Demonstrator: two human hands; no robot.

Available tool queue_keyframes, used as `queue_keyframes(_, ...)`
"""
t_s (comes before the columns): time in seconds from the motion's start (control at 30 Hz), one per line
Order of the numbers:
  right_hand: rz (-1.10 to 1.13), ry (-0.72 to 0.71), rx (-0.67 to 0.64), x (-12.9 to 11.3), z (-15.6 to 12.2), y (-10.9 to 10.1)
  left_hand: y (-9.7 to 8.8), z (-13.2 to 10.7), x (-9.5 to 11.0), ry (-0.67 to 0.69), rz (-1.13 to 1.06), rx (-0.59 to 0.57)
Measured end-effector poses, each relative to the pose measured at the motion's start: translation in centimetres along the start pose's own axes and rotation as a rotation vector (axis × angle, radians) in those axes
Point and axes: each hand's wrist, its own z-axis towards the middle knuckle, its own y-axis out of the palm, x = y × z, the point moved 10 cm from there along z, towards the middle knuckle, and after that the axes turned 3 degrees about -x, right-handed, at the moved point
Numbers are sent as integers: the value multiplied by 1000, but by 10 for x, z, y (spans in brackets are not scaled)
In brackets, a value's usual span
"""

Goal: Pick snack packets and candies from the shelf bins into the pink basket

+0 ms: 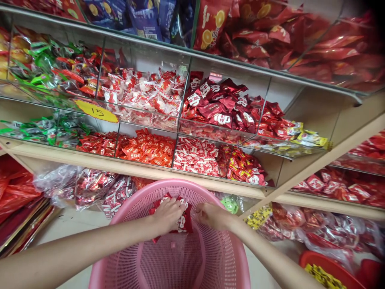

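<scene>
A pink plastic laundry-style basket (224, 257) with holes in its wall stands in front of me. Inside it, toward the far side, are several dark red wrapped candies (185, 222) with white print. My left hand (170, 214) lies over these candies, its fingers curled round them. Just to the right, my right hand (210, 216) is closed, with the fingertips turned inward beside the candies. Whatever it may hold is hidden by the fingers. The bottom of the basket shows through below both hands.
Clear-divided shelves (144, 168) of wrapped candies rise behind the basket. A yellow price tag (96, 111) reading 15 hangs there. Bagged candies (93, 186) lie under the shelf at left. A red tub (309, 257) with yellow packets stands at lower right.
</scene>
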Motion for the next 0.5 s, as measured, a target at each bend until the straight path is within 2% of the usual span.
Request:
queue_keyframes(0.1,-5,3,20,-4,-6,-8,0,-1,1,15,16,28)
queue_keyframes(0.2,-34,12,101,-15,-20,-40,-10,-6,-1,40,-5,89)
queue_keyframes(0.27,-18,0,202,-27,-36,-78,-22,-12,-7,63,-44,153)
queue_keyframes(0.37,54,-86,439,-49,-71,-151,-41,-26,-24,66,-143,234)
queue_keyframes(0.43,40,-132,689,-58,-102,-204,-48,-36,-38,50,-221,259)
queue_keyframes(0.5,-80,-99,971,-61,-133,-248,-53,-45,-50,44,-280,292)
